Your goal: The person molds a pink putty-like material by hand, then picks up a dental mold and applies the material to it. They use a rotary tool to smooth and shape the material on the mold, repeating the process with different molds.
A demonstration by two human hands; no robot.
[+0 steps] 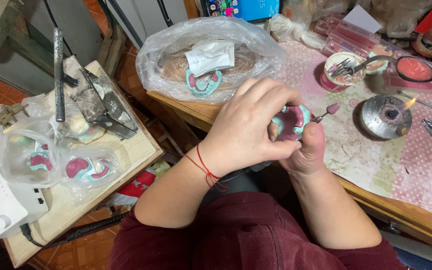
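Pink-and-teal denture model (pixel 293 121) sits gripped in left hand (pixel 248 127); right hand (pixel 306 150) below clasps burr tool (pixel 327 111).

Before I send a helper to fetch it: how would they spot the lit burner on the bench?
Start at the workbench with the pink patterned cloth and look past the hands toward its right side. There sits a round silver metal burner, flat as a dish. A small orange flame flickers at its upper right edge, which nothing else on the bench has.
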